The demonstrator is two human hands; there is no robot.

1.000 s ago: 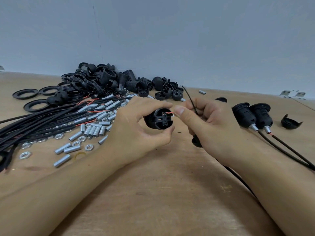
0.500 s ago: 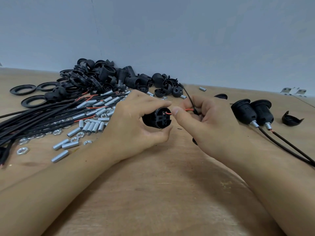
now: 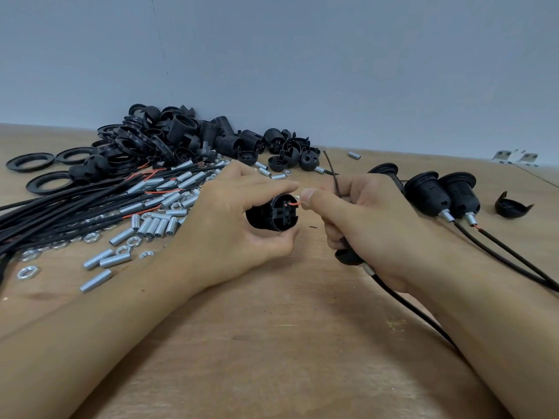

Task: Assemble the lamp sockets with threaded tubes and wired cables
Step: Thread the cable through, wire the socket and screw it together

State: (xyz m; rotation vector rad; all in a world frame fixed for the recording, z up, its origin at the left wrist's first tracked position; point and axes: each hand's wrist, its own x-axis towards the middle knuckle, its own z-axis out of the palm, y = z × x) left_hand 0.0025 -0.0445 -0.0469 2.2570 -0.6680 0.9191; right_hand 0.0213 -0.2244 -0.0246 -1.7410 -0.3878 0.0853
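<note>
My left hand (image 3: 230, 225) grips a black lamp socket body (image 3: 272, 212) between thumb and fingers, its terminal end facing me. My right hand (image 3: 360, 222) pinches a thin red wire (image 3: 292, 203) whose tip sits at the socket's terminal. A black wire (image 3: 332, 173) sticks up past the right fingers. Under the right palm sits a black cap (image 3: 348, 257) with a threaded tube, and the black cable (image 3: 414, 313) trails from it toward me along the wooden table (image 3: 287, 343).
A pile of black socket parts (image 3: 187, 140) lies at the back left, with a bundle of cables (image 3: 66, 213), loose threaded tubes (image 3: 151, 225), nuts (image 3: 28, 272) and rings (image 3: 30, 161) in front. Two assembled sockets (image 3: 441, 195) with cables and a loose cap (image 3: 512, 205) lie at the right.
The red wire's tip has come to the socket's terminal under my right thumb and forefinger. Both hands stay close together; the view shifted slightly.
</note>
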